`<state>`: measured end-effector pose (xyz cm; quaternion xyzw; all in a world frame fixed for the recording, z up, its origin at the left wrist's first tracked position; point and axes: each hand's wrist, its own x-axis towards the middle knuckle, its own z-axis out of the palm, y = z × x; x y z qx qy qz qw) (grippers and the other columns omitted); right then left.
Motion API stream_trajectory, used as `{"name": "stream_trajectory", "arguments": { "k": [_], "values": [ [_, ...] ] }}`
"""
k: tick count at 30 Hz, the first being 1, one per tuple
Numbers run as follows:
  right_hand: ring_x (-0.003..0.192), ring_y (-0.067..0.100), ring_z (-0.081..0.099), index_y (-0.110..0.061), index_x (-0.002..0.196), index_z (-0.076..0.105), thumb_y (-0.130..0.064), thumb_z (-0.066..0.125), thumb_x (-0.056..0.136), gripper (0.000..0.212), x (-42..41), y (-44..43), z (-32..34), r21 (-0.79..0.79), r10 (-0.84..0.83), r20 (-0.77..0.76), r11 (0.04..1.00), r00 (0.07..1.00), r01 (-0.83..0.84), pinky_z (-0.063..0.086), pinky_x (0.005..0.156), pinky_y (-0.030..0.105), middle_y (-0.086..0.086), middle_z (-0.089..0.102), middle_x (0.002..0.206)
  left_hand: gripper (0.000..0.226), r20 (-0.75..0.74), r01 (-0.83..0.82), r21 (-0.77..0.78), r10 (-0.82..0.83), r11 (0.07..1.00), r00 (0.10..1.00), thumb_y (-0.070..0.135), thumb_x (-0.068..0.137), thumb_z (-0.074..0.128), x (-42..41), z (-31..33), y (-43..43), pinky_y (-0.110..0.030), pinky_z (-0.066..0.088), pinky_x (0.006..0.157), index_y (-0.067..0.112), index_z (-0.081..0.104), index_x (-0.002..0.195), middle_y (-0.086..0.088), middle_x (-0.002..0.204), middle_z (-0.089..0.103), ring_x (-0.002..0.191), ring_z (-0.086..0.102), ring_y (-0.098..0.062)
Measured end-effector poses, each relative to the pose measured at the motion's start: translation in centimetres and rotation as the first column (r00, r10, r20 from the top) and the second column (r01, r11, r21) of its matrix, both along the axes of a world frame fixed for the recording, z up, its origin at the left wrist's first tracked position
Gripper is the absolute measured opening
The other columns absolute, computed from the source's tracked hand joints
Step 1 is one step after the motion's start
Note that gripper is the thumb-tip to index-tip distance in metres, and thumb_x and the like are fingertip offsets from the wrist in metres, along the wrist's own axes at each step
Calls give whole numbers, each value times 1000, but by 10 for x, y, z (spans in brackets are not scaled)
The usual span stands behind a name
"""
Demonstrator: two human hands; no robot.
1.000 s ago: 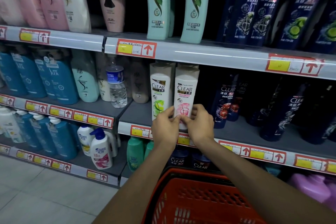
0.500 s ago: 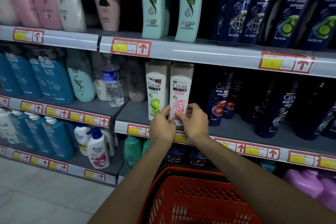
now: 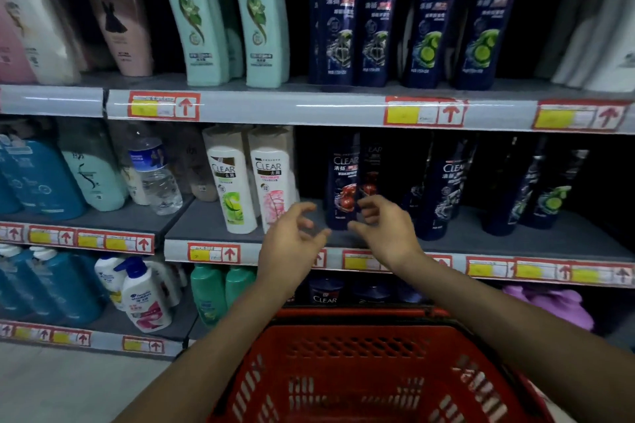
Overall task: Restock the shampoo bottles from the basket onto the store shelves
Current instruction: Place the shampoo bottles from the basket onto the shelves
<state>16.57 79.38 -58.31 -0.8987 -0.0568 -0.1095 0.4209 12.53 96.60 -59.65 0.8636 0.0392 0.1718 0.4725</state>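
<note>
White pink-label CLEAR shampoo bottle (image 3: 273, 182) upright on grey middle shelf (image 3: 206, 223), just beside white green-label CLEAR bottle (image 3: 230, 185) at its 9 o'clock. Left hand (image 3: 292, 244) and right hand (image 3: 385, 233) hover at its 4 o'clock. Both grips spread, fingers loosely curled, holding nothing. Red plastic mesh basket (image 3: 357, 314) at 6 o'clock.

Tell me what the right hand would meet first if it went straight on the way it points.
Most likely the dark blue bottle with the red picture, standing on the shelf just beyond the right hand. Depth is unclear, so I cannot tell the gap.
</note>
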Motion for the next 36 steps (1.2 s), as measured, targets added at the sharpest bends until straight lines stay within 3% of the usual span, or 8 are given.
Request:
{"name": "stream_trajectory", "arguments": {
  "k": [6,8,11,15,20,27,36],
  "values": [
    [100,25,65,-9,130,55,-25,69,97,39,38,-7,-15,16,-142,-69,990,988,143,53,84,35,7,68,105,86,-81,-51,-16,49,999,996,47,82,82,45,0,-34,-44,54,99,20,40,153,-1,126,61,116,63,-23],
    [102,32,66,-6,120,53,-25,67,98,33,51,1,-25,12,-198,-101,980,975,200,53,81,37,14,69,107,90,-57,-58,-39,55,998,997,57,72,82,59,-5,-43,-45,56,96,26,45,147,5,120,63,112,66,-22],
    [104,37,66,-4,118,51,-22,62,100,28,68,6,-34,20,-268,-107,962,957,272,51,78,39,19,67,111,80,-17,-75,-42,75,996,997,71,58,74,77,-18,-52,-44,59,86,34,54,126,9,110,69,99,69,-16],
    [103,38,67,-5,123,52,-24,62,101,31,83,4,-39,-3,-337,-73,941,939,338,52,76,39,20,68,111,56,41,-106,-28,107,994,993,54,80,80,86,-32,-51,-45,59,84,29,58,125,10,110,72,99,69,-16],
    [105,37,67,-7,114,57,-29,57,103,25,93,7,-39,-91,-391,-60,919,919,385,52,77,41,17,70,111,39,101,-135,-31,137,990,985,45,89,76,73,-43,-41,-41,61,80,30,62,122,15,101,74,92,70,-11],
    [105,35,67,-9,114,59,-24,53,105,18,98,11,-45,-188,-414,2,894,910,407,42,71,35,15,69,115,34,81,-70,-116,80,991,994,39,93,75,68,-40,-31,-36,60,86,25,62,121,24,96,68,90,64,7],
    [105,34,68,-10,115,61,-28,50,107,23,104,13,-42,-187,-436,-40,887,899,422,43,70,35,14,70,115,39,98,23,-107,-12,994,995,38,92,76,73,-49,-28,-41,60,90,31,63,128,19,108,74,100,69,-3]
  ]
}}
